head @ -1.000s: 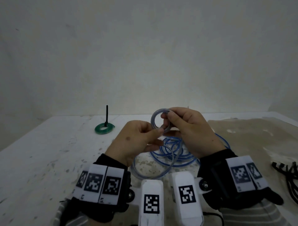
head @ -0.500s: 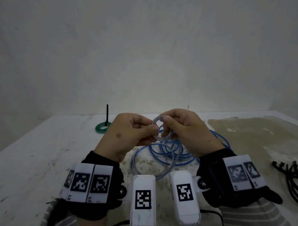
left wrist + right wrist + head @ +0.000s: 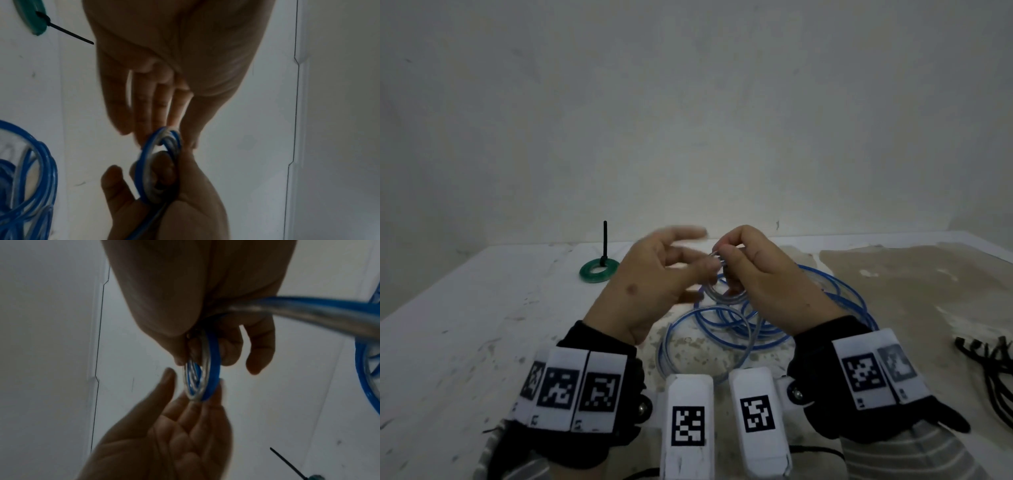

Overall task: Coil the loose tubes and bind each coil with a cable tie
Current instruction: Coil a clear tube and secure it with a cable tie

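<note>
My right hand (image 3: 727,262) pinches a small coil of clear-and-blue tube (image 3: 717,287) held above the table. In the right wrist view the coil (image 3: 203,369) sits between that hand's thumb and fingers. My left hand (image 3: 685,255) is spread beside it with straight, blurred fingers. In the left wrist view its fingertips (image 3: 144,134) just touch the coil's (image 3: 156,162) rim. The rest of the tube (image 3: 756,325) lies in loose loops on the table under both hands. A green coil (image 3: 599,270) bound with a black cable tie (image 3: 605,240) lies at the far left.
A bundle of black cable ties (image 3: 993,373) lies at the table's right edge. A brown stained patch (image 3: 914,274) covers the right part of the white table (image 3: 465,325). A plain wall stands close behind.
My left hand, which pinched the small coil together with the right, has let go and spread its fingers. The right hand keeps the coil in about the same place.
</note>
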`<state>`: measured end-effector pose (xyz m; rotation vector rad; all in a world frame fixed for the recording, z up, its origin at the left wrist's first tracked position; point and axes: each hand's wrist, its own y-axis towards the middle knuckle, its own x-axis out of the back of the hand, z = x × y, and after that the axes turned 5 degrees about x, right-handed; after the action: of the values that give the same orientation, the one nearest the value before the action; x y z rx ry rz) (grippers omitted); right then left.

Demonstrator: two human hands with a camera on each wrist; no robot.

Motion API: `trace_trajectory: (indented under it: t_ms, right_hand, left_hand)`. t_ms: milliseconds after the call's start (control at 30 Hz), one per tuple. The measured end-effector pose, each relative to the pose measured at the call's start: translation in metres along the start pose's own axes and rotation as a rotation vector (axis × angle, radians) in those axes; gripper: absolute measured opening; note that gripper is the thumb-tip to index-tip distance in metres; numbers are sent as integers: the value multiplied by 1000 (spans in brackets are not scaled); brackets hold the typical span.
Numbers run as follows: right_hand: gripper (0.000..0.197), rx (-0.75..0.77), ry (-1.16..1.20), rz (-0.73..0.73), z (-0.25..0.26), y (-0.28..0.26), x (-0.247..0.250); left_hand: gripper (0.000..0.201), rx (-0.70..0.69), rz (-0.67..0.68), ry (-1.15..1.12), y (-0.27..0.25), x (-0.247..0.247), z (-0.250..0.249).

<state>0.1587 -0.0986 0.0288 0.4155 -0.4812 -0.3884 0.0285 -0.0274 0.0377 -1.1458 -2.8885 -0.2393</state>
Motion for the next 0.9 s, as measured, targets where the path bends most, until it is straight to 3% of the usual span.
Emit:
trace_trajectory:
  t_ms: [67,267,500,733,900]
  right_hand:
    - [14,-4,-2,30,3,-2,0]
    - [10,-7,-1,74,7,-4,-1]
    - [13,5,46,78,5,-4,1]
    - [22,52,31,58,-1,0,10]
    - [26,-29,99,32,0,2,6]
  left_hand:
    - [47,-42,-47,-27,1,3,-2]
    - [47,25,120,109,-2,7,-3]
    - [83,-21,85,71,-6,1,-5]
    - [70,-50,-28,-34,-4,-1,-5]
    - [52,-88,-178,-216,0,0,-2]
